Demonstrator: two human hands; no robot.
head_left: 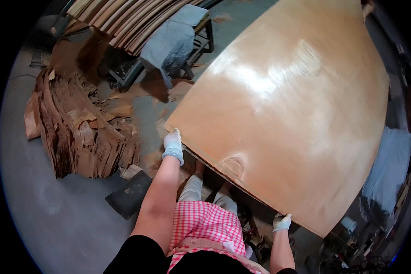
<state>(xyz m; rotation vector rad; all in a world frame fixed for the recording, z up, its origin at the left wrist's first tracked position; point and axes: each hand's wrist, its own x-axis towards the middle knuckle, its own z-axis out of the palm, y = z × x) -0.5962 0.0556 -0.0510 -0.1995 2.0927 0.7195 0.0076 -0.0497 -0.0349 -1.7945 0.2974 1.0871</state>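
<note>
Grey concrete floor point(55, 214) fills the left of the scene, with a heap of torn brown veneer scraps point(77, 132) lying on it and a dark flat mat point(130, 194) just near of the heap. At the far left, a stack of long curved wooden strips point(123, 18) rests on a metal frame, with a grey cloth point(171, 41) draped over its end. A large, glossy plywood sheet point(287, 105) stretches from the near centre to the far right. Both hands wear white gloves. The left hand point(173, 144) is closed over the sheet's near left corner, fingers on top. The right hand point(281, 222) pinches the near edge further right. A pink checked apron point(205, 228) hangs below.
</note>
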